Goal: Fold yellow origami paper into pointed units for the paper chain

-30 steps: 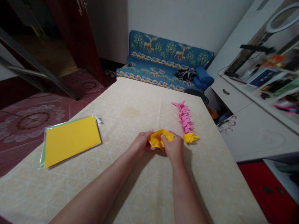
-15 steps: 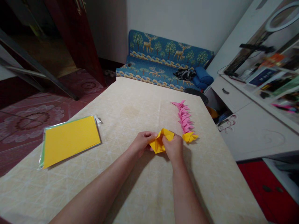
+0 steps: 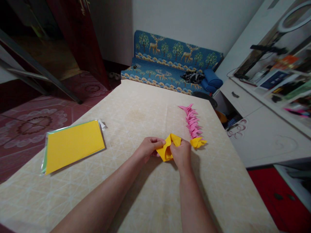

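A partly folded piece of yellow origami paper (image 3: 166,152) is held just above the table, its middle opened into a hollow. My left hand (image 3: 150,149) pinches its left corner, thumb on top and fingers beneath. On the other side my right hand (image 3: 181,153) grips the right part, with the thumb pressed into the hollow; some of its fingers are hidden behind the paper. Close by on the right lies a yellow folded paper piece (image 3: 198,142), touching the near end of a row of pink folded paper pieces (image 3: 193,124).
A clear plastic packet with yellow paper sheets (image 3: 75,145) lies on the left of the cloth-covered table (image 3: 145,106). Beyond the far edge stands a blue patterned sofa (image 3: 160,66). A white cabinet (image 3: 264,129) is on the right, a metal ladder-like frame (image 3: 48,77) on the left.
The hollow in the yellow paper has shifted shape slightly, and its lower edge hangs a little lower. Both hands keep their grip in nearly the same place.
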The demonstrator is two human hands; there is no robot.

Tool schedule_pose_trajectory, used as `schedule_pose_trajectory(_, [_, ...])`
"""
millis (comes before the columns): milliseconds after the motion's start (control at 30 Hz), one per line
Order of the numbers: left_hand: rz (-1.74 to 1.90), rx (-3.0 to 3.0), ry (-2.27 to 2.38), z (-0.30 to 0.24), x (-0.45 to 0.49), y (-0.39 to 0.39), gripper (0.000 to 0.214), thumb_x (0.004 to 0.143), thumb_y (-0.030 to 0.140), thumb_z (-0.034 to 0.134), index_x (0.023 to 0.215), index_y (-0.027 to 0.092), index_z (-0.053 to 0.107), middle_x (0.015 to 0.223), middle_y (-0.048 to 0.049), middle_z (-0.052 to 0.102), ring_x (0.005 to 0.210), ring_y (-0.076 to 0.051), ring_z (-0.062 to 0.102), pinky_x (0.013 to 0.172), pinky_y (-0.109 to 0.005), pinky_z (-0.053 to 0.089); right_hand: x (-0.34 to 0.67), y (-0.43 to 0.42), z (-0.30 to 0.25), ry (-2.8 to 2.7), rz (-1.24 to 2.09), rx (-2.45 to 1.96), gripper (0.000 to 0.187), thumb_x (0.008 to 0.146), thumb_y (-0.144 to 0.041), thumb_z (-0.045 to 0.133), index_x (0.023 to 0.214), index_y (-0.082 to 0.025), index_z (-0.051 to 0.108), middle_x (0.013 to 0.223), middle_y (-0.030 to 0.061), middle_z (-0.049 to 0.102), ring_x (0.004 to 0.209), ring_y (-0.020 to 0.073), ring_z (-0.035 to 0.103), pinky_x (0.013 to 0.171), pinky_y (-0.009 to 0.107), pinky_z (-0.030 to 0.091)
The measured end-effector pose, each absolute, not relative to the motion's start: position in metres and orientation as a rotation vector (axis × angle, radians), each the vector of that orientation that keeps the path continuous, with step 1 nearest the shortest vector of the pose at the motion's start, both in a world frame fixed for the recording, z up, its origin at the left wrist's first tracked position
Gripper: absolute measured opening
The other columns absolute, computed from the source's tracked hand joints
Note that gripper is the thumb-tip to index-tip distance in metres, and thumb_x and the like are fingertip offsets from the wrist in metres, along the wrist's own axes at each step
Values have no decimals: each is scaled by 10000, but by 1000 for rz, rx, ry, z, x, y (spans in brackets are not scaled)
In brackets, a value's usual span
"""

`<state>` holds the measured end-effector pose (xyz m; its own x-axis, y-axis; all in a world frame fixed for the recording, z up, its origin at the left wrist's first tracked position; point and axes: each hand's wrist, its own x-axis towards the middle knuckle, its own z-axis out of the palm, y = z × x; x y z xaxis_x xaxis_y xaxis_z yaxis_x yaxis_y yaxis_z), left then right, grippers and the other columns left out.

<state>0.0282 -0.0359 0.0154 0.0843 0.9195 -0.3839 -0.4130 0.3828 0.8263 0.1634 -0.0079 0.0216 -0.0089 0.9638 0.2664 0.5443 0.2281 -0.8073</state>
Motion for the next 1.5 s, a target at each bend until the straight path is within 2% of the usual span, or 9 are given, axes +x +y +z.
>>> schedule_pose_trajectory(300, [1092,600,1061,18,28,-36,300,592,310,770,780,96,677,646,-41,644,478,-87,547,445,-198,399,164,-6,14,-1637,620,-1421,167,710,-260,555,686,-134,662,658,72,681,585,184,590,506,230,417])
schedule_pose_trajectory(567, [1085,578,1076,21,29,-37,260,583,281,773,732,100,660,637,-43,640,474,-87,550,419,-184,382,163,-8,14,-1492,863,-1408,146,669,-245,607,723,-118,657,654,38,656,568,158,567,494,219,419])
schedule_pose_trajectory(700, [1107,604,1060,21,30,-38,271,586,297,776,735,108,653,625,-36,632,467,-91,545,410,-186,385,162,-8,14,-1478,859,-1400,141,672,-247,606,713,-120,649,641,30,643,560,155,561,492,221,416])
schedule_pose_trajectory(867, [1124,634,1042,21,30,-41,356,589,340,782,833,97,688,724,-77,673,571,-134,599,536,-244,469,161,-9,11,-1560,669,-1426,145,701,-269,584,718,-142,650,675,44,660,606,175,582,545,244,436])
schedule_pose_trajectory(1067, [1139,712,888,19,29,-44,428,652,416,734,908,74,711,819,-127,696,668,-170,623,655,-278,474,155,-12,16,-1714,487,-1336,131,698,-173,536,727,-176,663,745,42,649,700,167,588,654,250,453])
schedule_pose_trajectory(1300, [1138,658,829,14,27,-42,363,690,368,710,912,81,712,861,-136,692,723,-182,631,719,-297,483,157,-11,13,-1604,721,-1284,122,681,-184,558,763,-164,648,796,50,642,747,178,606,695,272,481])
schedule_pose_trajectory(1500, [1123,617,781,16,23,-43,340,708,281,699,998,104,696,939,-130,690,778,-182,641,753,-288,489,160,-9,10,-1531,990,-1257,232,632,-183,613,860,-154,643,860,60,662,788,193,622,731,301,495])
